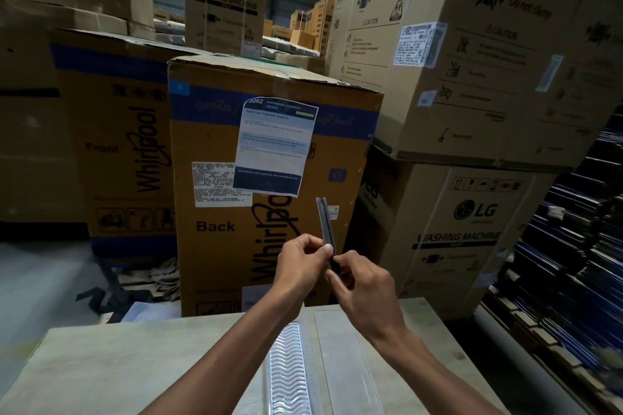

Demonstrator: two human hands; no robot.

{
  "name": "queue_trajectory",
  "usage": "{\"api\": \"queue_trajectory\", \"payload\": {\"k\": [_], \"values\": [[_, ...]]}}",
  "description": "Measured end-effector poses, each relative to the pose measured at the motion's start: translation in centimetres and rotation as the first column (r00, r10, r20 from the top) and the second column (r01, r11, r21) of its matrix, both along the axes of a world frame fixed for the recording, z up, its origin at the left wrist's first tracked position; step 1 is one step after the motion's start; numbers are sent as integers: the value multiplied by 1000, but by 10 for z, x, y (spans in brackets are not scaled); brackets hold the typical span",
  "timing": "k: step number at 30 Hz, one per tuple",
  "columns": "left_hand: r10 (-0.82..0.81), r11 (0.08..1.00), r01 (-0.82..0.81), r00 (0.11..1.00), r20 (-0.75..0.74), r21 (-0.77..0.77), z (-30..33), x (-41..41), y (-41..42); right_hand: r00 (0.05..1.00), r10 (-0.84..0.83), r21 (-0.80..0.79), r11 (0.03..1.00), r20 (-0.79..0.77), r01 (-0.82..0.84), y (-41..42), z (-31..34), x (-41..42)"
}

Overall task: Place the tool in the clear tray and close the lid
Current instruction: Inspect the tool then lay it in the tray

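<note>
A slim grey tool (324, 219) with two long flat blades points upward, raised above the far edge of the table. My left hand (300, 258) pinches it at its lower end from the left. My right hand (362, 283) grips its dark base from the right, fingertips touching those of the left hand. The clear tray (290, 371) lies open on the pale table (118, 367) below my forearms, its ribbed, wavy half toward the left. Its flat lid (340, 357) lies folded out beside it on the right.
Tall cardboard appliance boxes close off the far side: a Whirlpool box (269, 178) with a paper notice straight ahead, LG boxes (472, 77) stacked on the right, more boxes on the left. Dark stacked sheets (580, 263) fill the right edge. Grey floor (37, 283) shows at left.
</note>
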State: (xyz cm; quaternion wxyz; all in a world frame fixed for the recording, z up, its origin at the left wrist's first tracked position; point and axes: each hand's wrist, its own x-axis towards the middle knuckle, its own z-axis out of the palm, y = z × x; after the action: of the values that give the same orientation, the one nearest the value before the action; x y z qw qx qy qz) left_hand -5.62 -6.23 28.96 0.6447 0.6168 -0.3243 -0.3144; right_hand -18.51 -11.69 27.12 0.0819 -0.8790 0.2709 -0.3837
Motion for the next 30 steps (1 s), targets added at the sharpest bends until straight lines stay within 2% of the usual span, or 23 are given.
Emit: {"api": "queue_trajectory", "payload": {"k": [8,11,13,15,17,19,21,25,30], "values": [[-97,993,82,978,183,89,-12,9,7,1000,-7,115,993,-16,9,0,-18,-4],[-96,989,49,931,352,141,-19,13,8,1000,-20,154,988,-17,23,0,-27,-3],[-14,981,-100,821,571,168,-28,19,8,999,-37,176,984,-29,41,1,-36,-1],[46,954,-263,605,795,145,-38,29,12,996,-61,208,975,-59,72,2,-48,1],[65,932,-352,400,914,87,-43,39,17,991,-85,259,960,-106,110,5,-64,3],[92,925,-381,271,958,19,-44,48,21,981,-96,321,936,-168,146,7,-81,6],[88,924,-382,198,976,-6,-46,56,23,969,-90,387,905,-229,175,11,-98,9],[63,927,-373,110,992,-18,-48,64,25,936,-74,485,840,-344,244,15,-128,14],[12,925,-379,77,997,18,-52,71,25,879,-46,516,795,-474,320,18,-167,17]]}}
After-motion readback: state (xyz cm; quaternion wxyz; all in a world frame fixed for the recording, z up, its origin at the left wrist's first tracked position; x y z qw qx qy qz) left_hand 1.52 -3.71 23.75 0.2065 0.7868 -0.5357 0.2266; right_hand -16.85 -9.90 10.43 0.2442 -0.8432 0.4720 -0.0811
